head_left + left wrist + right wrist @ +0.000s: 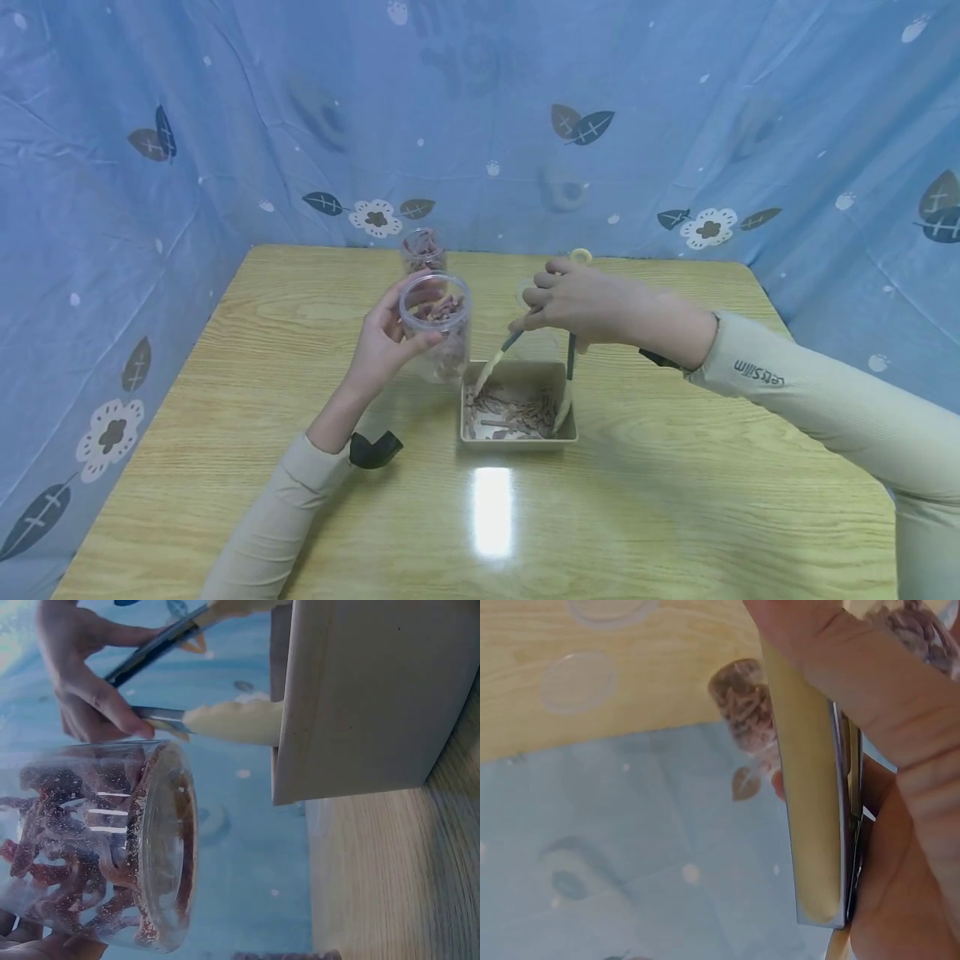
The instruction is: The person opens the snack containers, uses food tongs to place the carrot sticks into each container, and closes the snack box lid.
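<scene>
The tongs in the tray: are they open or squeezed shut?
Open: the tongs reach into the tray with their two ends well apart.

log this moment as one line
left hand: holds clear jar; right hand: grips tongs; tongs: spread, tips inside tray; second jar: on table; strips: in tray, both jars

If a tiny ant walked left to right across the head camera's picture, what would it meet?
Person's bare left hand → clear round plastic jar in its grip → beige rectangular open box → person's bare right hand.
</scene>
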A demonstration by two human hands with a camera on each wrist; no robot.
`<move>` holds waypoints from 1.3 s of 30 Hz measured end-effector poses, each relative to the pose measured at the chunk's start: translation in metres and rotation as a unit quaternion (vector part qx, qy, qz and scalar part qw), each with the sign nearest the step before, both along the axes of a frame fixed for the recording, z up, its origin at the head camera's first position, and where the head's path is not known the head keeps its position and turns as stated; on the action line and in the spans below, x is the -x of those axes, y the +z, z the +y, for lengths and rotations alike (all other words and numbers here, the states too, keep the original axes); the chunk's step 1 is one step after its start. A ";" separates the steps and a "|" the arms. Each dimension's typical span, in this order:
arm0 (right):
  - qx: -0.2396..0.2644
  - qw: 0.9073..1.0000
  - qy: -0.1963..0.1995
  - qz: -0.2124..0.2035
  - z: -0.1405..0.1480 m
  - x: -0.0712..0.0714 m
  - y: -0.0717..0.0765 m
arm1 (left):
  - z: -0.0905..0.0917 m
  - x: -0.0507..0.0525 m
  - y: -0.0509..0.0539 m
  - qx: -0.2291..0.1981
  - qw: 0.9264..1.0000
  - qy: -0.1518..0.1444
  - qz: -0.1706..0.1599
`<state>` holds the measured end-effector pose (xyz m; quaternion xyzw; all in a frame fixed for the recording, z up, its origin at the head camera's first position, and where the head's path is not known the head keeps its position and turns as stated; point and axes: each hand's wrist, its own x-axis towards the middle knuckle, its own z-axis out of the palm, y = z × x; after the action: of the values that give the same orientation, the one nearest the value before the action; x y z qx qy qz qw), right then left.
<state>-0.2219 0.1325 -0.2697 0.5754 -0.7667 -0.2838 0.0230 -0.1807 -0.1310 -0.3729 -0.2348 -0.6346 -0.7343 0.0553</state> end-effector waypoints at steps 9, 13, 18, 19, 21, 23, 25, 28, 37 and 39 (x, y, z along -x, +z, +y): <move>0.016 0.995 0.062 0.073 -0.015 -0.001 -0.011 | 0.000 0.002 -0.002 0.006 1.000 -0.006 0.000; 0.026 0.995 0.063 0.071 -0.017 0.001 -0.011 | 0.000 0.002 -0.003 0.009 1.000 -0.008 0.001; 0.025 0.994 0.081 0.070 -0.021 0.003 -0.013 | 0.000 0.003 -0.003 0.025 1.000 -0.010 -0.001; 0.019 0.994 0.084 0.072 -0.022 0.003 -0.014 | 0.000 0.003 -0.003 0.030 0.999 -0.009 -0.002; 0.007 0.993 0.089 0.079 -0.025 0.003 -0.014 | 0.000 0.003 -0.003 0.039 0.999 -0.010 -0.005; 0.000 0.992 0.096 0.085 -0.028 0.004 -0.015 | -0.001 0.004 -0.004 0.046 0.999 -0.010 -0.008; -0.001 0.991 0.100 0.091 -0.030 0.004 -0.016 | -0.001 0.004 -0.004 0.052 0.999 -0.010 -0.011; 0.004 0.990 0.100 0.098 -0.029 0.006 -0.017 | -0.002 0.004 -0.005 0.058 0.998 -0.009 -0.013; -0.010 0.991 0.090 0.097 -0.024 0.016 -0.026 | -0.002 0.004 -0.007 0.080 0.996 -0.011 -0.024; -0.006 0.991 0.091 0.095 -0.023 0.017 -0.027 | -0.001 0.004 -0.008 0.081 0.996 -0.013 -0.026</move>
<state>-0.2387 0.1091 -0.2964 0.6132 -0.7040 -0.3384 0.1180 -0.1852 -0.1323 -0.3808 -0.2276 -0.6899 -0.6872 0.0096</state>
